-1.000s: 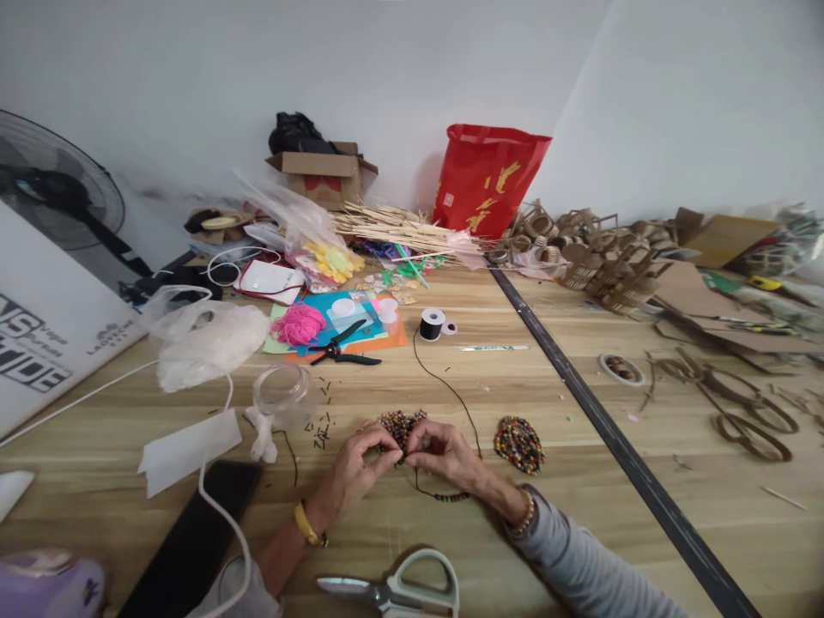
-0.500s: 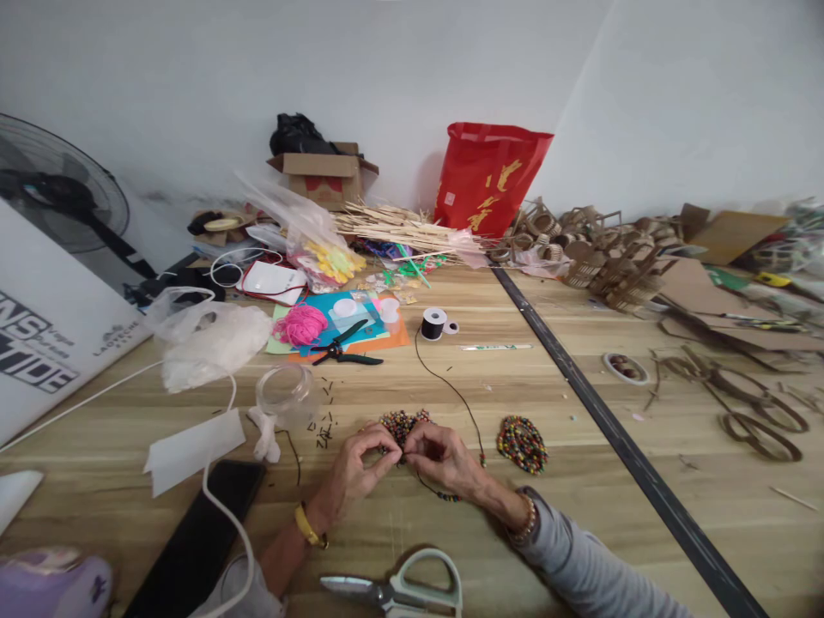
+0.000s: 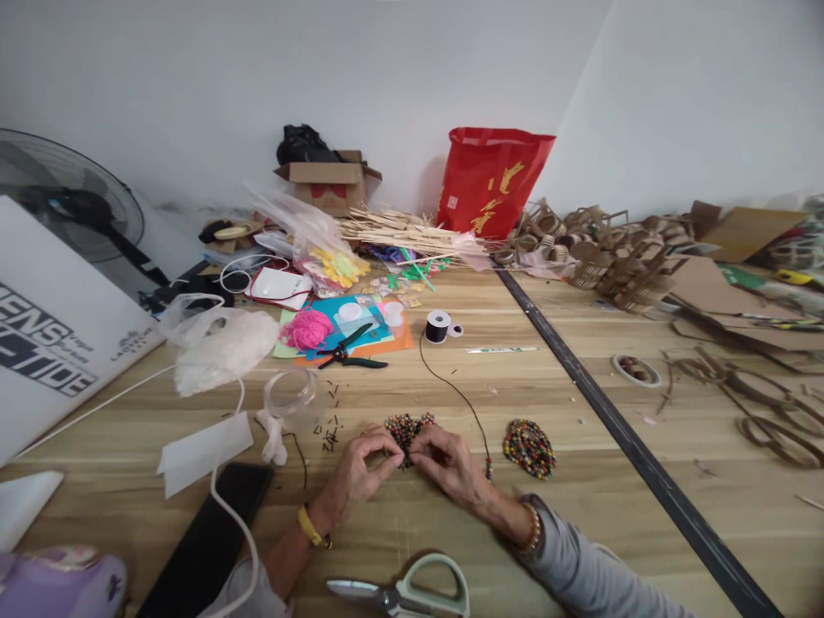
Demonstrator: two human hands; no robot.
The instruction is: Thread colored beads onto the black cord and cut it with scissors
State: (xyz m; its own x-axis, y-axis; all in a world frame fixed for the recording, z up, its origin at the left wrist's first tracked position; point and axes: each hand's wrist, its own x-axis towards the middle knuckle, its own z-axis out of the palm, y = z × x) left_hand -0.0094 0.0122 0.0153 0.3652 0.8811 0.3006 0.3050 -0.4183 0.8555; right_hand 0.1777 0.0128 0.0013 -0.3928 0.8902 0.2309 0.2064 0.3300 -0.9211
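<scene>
My left hand (image 3: 368, 463) is at the near edge of a pile of small multicoloured beads (image 3: 407, 426), thumb and forefinger pinched together. My right hand (image 3: 451, 468) faces it across a small gap, its fingers also pinched. Whatever lies between the fingertips of either hand is too small to make out. A black cord (image 3: 460, 390) runs from a spool (image 3: 438, 326) toward my right wrist, with threaded beads (image 3: 488, 469) showing beside it; the rest is hidden. Right of that hand lies a coiled bead strand (image 3: 529, 448).
Scissors (image 3: 412, 590) lie close in front of me. Black-handled pliers (image 3: 351, 350) rest on coloured sheets by pink yarn (image 3: 306, 330). Short black cord pieces (image 3: 330, 429) are scattered left of the beads. A white cable (image 3: 241, 524) crosses a black slab (image 3: 206, 536). Woven baskets (image 3: 634, 266) stand back right.
My hands have parted slightly at the fingertips. The beaded cord end that showed below my right hand is out of sight, and more threaded beads show beyond the wrist. The view has shifted slightly.
</scene>
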